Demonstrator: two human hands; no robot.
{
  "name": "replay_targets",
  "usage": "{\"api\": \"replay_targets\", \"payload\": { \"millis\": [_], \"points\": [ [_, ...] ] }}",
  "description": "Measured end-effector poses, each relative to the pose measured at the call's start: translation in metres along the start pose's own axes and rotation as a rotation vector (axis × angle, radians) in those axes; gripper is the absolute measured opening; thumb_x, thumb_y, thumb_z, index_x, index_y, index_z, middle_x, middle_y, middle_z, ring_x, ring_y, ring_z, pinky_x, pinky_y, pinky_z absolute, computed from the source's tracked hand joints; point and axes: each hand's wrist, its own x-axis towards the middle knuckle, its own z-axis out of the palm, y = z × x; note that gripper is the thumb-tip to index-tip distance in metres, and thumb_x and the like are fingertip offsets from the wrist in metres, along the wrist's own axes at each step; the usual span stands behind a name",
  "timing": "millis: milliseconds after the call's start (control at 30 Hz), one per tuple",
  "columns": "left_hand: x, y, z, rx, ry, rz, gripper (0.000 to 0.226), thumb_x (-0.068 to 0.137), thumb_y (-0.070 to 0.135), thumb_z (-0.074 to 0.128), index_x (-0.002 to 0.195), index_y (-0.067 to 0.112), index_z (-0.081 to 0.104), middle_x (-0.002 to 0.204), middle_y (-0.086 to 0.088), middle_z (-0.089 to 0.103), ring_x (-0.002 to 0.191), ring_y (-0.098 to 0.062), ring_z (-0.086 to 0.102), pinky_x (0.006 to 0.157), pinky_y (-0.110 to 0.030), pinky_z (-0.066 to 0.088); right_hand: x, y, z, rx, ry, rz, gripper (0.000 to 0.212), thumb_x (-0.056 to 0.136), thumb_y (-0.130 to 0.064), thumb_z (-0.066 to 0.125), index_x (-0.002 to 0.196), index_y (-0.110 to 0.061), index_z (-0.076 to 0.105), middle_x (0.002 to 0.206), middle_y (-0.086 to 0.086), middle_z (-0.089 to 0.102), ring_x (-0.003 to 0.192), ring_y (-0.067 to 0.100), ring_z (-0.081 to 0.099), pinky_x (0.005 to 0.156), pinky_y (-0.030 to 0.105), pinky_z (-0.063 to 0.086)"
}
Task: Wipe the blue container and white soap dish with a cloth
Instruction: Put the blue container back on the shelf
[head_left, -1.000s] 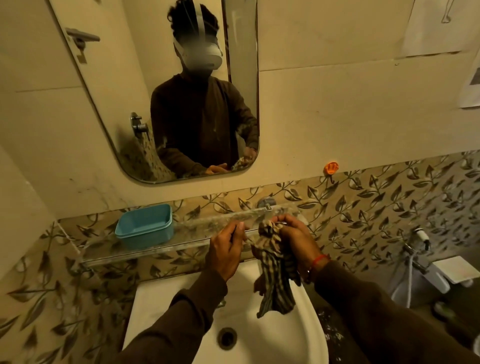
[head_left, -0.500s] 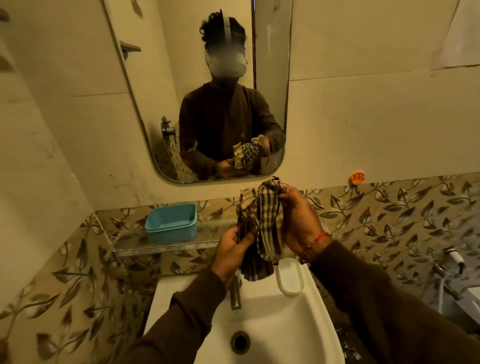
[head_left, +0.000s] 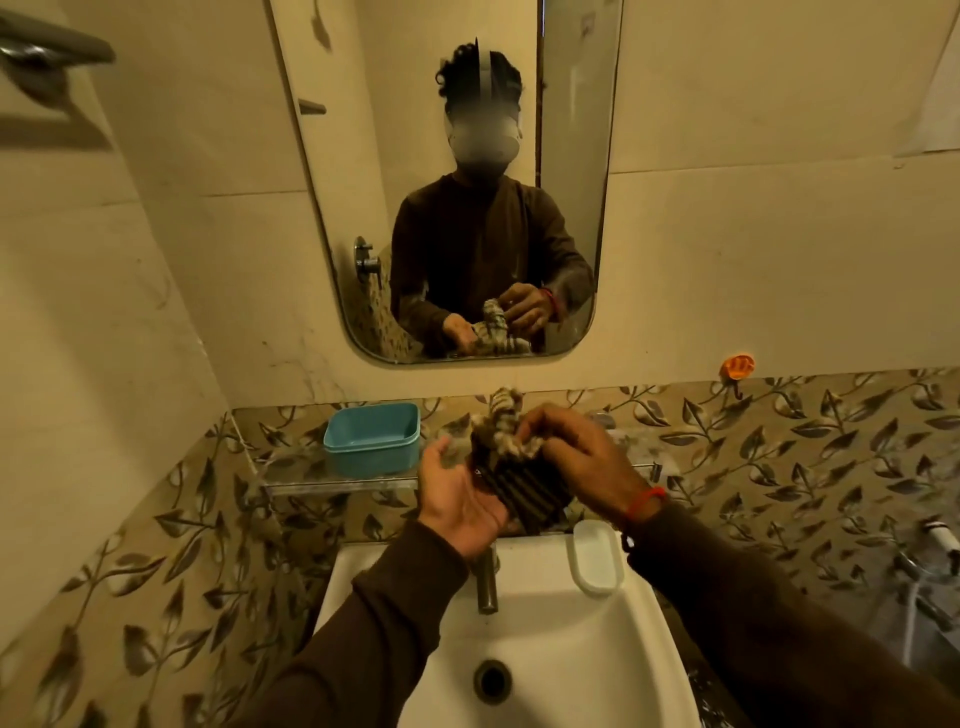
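Striped brown-and-cream fabric, the cloth, is bunched between both hands above the back of the white sink. The right hand curls its fingers over the top of the bundle and grips it. The left hand lies palm up with fingers spread wide, supporting the cloth's lower edge. The white soap dish sits on the sink's rim at its back right corner, just right of the tap and below the right wrist. The blue container stands on the glass shelf above and left of the sink, just left of the left hand, apart from it. The mirror hangs above the sink.
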Motion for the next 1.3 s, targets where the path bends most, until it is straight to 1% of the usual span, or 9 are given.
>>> {"api": "replay_targets", "payload": {
  "millis": [133,267,367,500,667,900,1000,1167,1300],
  "points": [
    [-0.004,0.005,0.007,0.153,0.016,0.051,0.074,0.091,0.066,0.056,0.133,0.005,0.064,0.128,-0.024,0.066,0.119,-0.039,0.063,0.098,-0.053,0.053,-0.013,0.000,0.007,-0.105,-0.179,-0.097,0.027,0.077,-0.029,0.041,0.087,-0.015,0.062,0.097,0.008,0.067,0.085,0.018,0.066,0.069,0.034,0.060],
    [-0.007,0.001,0.006,0.217,0.094,0.204,0.048,0.097,0.027,0.062,0.142,0.013,0.053,0.132,-0.024,0.065,0.120,-0.044,0.062,0.093,-0.061,0.054,-0.008,0.006,0.015,0.020,0.100,-0.130,0.014,0.087,-0.017,0.045,0.087,-0.016,0.059,0.096,0.004,0.069,0.090,0.019,0.067,0.069,0.027,0.057],
    [-0.011,0.001,0.013,0.135,0.072,0.211,0.047,0.098,0.029,0.052,0.140,0.009,0.056,0.136,-0.025,0.062,0.127,-0.044,0.057,0.103,-0.061,0.048,0.001,0.013,0.017,0.097,0.280,-0.009,0.016,0.091,-0.024,0.062,0.106,-0.026,0.056,0.107,-0.005,0.064,0.102,0.012,0.062,0.080,0.028,0.054],
    [-0.020,0.009,0.013,0.030,0.061,0.243,0.055,0.097,0.041,0.039,0.131,0.006,0.064,0.132,-0.025,0.065,0.126,-0.041,0.057,0.101,-0.055,0.049,0.007,0.017,0.020,0.471,0.077,0.331,0.059,0.076,-0.050,0.075,0.128,-0.033,0.054,0.126,0.001,0.063,0.112,0.021,0.064,0.090,0.047,0.056],
    [-0.025,0.017,-0.005,0.047,0.105,0.290,0.058,0.101,0.045,0.032,0.129,0.006,0.065,0.126,-0.024,0.069,0.121,-0.039,0.061,0.096,-0.052,0.052,0.013,0.011,0.037,0.617,-0.008,0.351,0.031,0.087,-0.023,0.069,0.117,-0.019,0.067,0.106,0.008,0.075,0.094,0.025,0.073,0.068,0.036,0.059],
    [-0.043,0.023,-0.059,0.283,0.474,0.361,0.045,0.103,0.044,0.039,0.125,0.016,0.066,0.118,-0.012,0.073,0.106,-0.028,0.069,0.077,-0.038,0.055,0.024,0.014,0.071,0.666,-0.012,0.421,0.018,0.094,-0.015,0.057,0.108,-0.013,0.069,0.100,0.011,0.075,0.089,0.023,0.073,0.069,0.035,0.058],
    [-0.058,0.014,-0.093,0.240,0.658,0.363,0.041,0.103,0.047,0.041,0.130,0.022,0.058,0.131,-0.009,0.061,0.109,-0.025,0.058,0.086,-0.041,0.047,0.026,0.020,0.088,0.621,-0.060,0.474,0.020,0.094,-0.020,0.058,0.108,-0.011,0.069,0.099,0.012,0.075,0.089,0.024,0.072,0.071,0.036,0.057],
    [-0.069,0.001,-0.113,0.165,0.496,0.172,0.065,0.095,0.067,0.043,0.135,0.020,0.062,0.133,-0.017,0.066,0.120,-0.036,0.063,0.109,-0.056,0.044,0.024,0.031,0.132,0.644,-0.150,0.581,0.018,0.094,-0.021,0.059,0.102,-0.009,0.070,0.094,0.014,0.076,0.083,0.024,0.072,0.071,0.037,0.058],
    [-0.068,0.011,-0.114,0.126,0.412,0.201,0.057,0.091,0.054,0.059,0.126,0.011,0.070,0.125,-0.017,0.071,0.116,-0.031,0.069,0.103,-0.047,0.051,0.020,0.037,0.163,0.753,-0.190,0.669,0.020,0.094,-0.018,0.057,0.106,-0.006,0.069,0.102,0.017,0.074,0.095,0.030,0.071,0.085,0.045,0.056]
  ]
}}
